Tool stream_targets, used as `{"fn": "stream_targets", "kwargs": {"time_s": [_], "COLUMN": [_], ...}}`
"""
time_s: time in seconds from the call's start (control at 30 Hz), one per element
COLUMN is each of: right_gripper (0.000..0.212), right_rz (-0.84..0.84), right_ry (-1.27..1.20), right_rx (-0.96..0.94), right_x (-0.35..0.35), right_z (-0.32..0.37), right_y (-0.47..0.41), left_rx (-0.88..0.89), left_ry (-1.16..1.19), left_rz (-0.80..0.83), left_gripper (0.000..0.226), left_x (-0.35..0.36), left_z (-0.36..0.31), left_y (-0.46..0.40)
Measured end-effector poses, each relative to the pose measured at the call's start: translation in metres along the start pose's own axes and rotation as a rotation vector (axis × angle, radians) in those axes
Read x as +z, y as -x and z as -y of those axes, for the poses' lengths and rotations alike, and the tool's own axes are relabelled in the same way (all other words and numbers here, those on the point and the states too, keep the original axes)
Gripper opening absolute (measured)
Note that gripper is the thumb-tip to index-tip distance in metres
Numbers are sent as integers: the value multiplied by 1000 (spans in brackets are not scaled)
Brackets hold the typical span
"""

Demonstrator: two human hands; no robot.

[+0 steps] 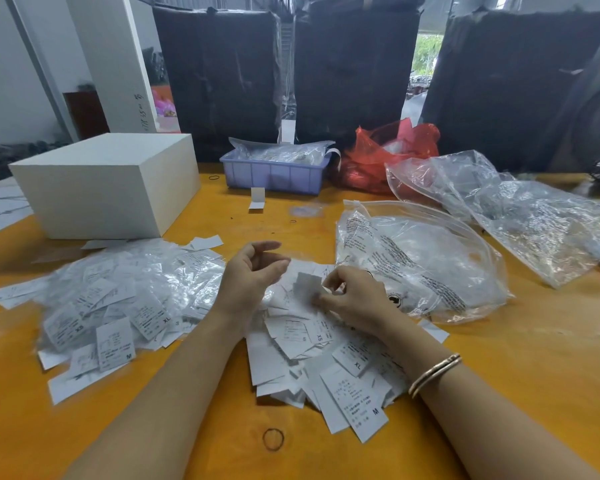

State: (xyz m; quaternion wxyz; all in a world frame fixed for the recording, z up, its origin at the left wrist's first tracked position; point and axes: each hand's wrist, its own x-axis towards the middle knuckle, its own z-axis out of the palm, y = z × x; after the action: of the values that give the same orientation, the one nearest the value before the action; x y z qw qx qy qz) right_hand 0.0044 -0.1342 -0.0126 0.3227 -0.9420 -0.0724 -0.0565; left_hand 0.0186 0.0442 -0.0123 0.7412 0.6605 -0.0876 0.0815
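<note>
While the left hand hovers with fingers loosely curled and nothing in them, the right hand pinches a white label between thumb and fingertips, just above the middle pile of labels on the orange table. Left of the hands lies a second heap; a clear zip bag sits just beside the right hand, and a white box stands far left.

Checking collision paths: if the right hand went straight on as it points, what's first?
Probably the left hand, just ahead of the right hand; the label it pinches would touch first. Depth unclear.
</note>
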Motion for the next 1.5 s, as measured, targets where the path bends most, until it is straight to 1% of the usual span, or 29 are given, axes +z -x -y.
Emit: {"fn": "stream_targets", "kwargs": {"time_s": [0.07,0.13,0.27,0.4,0.47,0.5,0.6,0.63,0.67,0.77,0.8,0.9,0.93,1.03,1.1,1.17,1.27,1.37,1.43,1.5], "right_gripper": [18,24,20,15,14,18,54,60,59,36,34,24,21,17,12,12,15,15,10,26], "right_rz": [-12,-41,-99,-245,-248,-229,-185,-192,-217,-298,-287,-138,-112,-149,-165,-145,-127,-119,-107,-120], "right_ry": [-144,-239,-211,-462,-550,-578,-597,-574,-537,-425,-444,-542,-528,-453,-492,-508,-485,-513,-628,-737], "right_rx": [33,43,17,40,37,30,28,24,2,-95,-106,-166,-193,-238,-236,-251,-286,-279,-242,-203], "right_x": [-1,-3,-1,-4,-7,-7,-5,-4,-3,-4,-4,-6,-7,-6,-6,-6,-7,-7,-8,-10], "right_z": [-1,-1,-3,-3,-5,-5,-6,-6,-6,-3,0,7,8,9,9,9,9,10,9,8], "right_y": [0,0,1,3,3,2,2,2,2,3,3,7,8,9,9,9,10,10,9,9], "left_rx": [1,1,-20,-57,-80,-92,-128,-136,-143,-144,-140,-131,-127,-115,-116,-129,-141,-118,-98,-86], "left_ry": [6,8,32,110,171,202,291,298,289,232,222,216,199,119,24,-50,-97,-88,-68,-57], "left_rz": [-1,-3,8,20,38,52,96,110,125,162,164,161,167,191,204,236,288,264,241,215], "left_gripper": [26,25,22,22,27,31,39,39,39,37,36,35,34,32,28,22,23,26,26,21], "left_x": [0,0,0,0,0,1,1,1,1,2,3,4,5,7,7,5,6,7,7,7], "left_z": [1,1,2,0,-2,-3,-4,-4,-4,-4,-4,-4,-4,-5,-6,-8,-11,-12,-12,-11], "left_y": [0,0,0,0,1,1,1,1,1,2,2,2,3,5,6,8,10,12,12,11]}}
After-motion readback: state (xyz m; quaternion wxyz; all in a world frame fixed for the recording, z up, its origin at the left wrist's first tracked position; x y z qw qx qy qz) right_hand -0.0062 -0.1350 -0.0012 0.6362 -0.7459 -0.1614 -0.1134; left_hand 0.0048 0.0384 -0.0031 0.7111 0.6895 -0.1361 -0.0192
